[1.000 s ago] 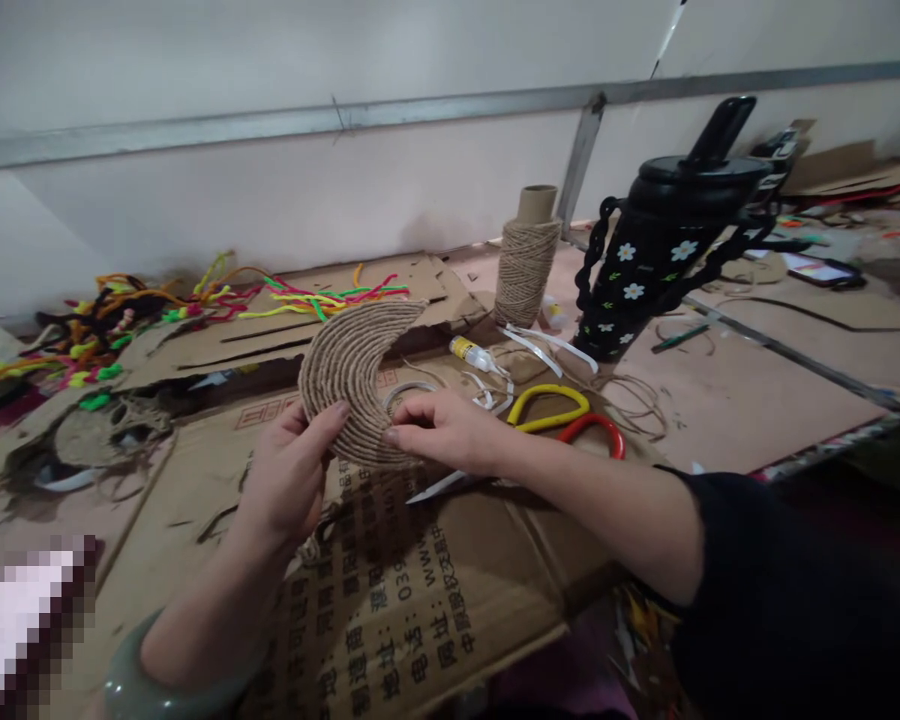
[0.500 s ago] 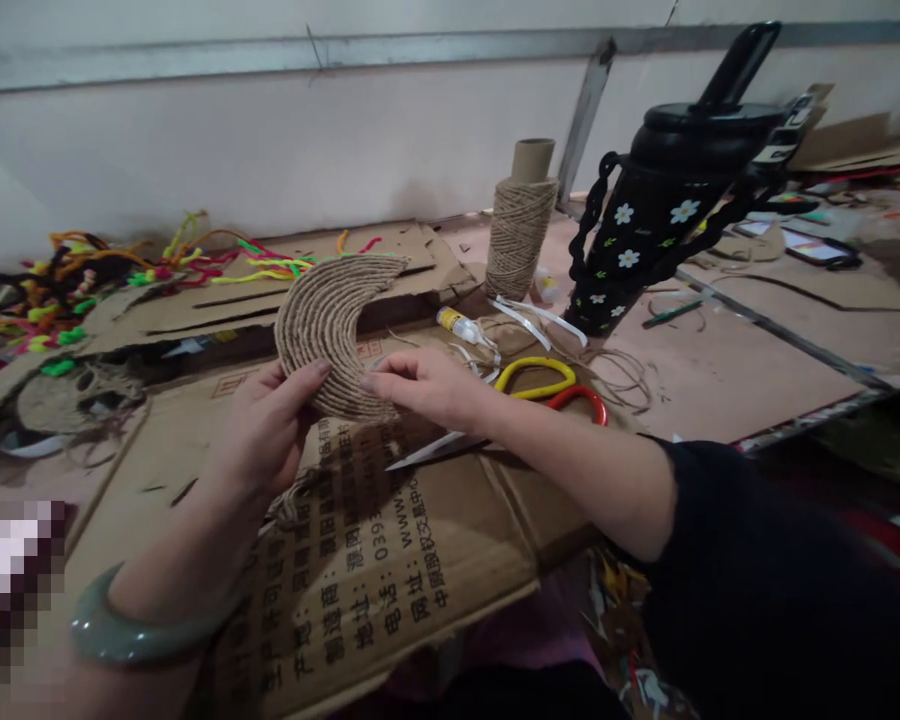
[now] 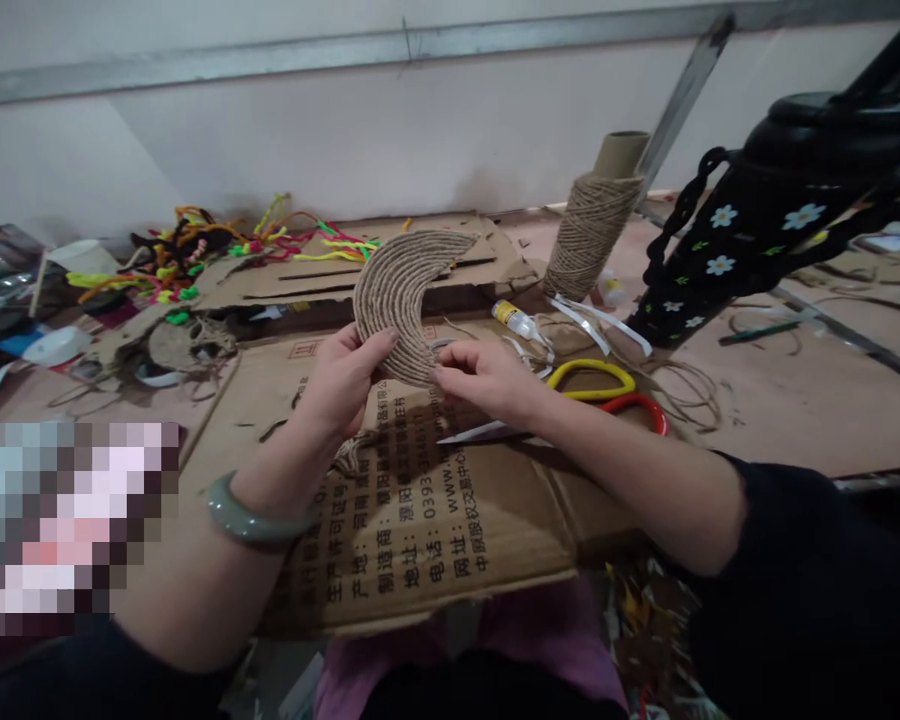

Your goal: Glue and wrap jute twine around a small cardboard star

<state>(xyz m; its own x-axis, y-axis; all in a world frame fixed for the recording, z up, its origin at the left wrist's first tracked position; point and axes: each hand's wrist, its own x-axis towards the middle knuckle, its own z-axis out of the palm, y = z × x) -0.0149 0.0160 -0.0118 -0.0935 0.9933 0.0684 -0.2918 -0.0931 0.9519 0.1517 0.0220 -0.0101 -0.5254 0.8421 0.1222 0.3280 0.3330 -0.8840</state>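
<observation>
— What do the hands hold?

— The left hand point(image 3: 343, 385) and right hand point(image 3: 487, 378) both pinch the lower end of a twine-wrapped crescent point(image 3: 401, 295), fingers closed on it, above the cardboard sheet point(image 3: 420, 520).

— And nearby?

— Scissors point(image 3: 600, 395) at three o'clock of the right hand; a twine spool point(image 3: 591, 225) at one o'clock.

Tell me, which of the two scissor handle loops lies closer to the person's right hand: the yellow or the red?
The yellow loop. It lies just beyond the right hand, almost beside its knuckles, while the red loop sits farther out to the right.
</observation>
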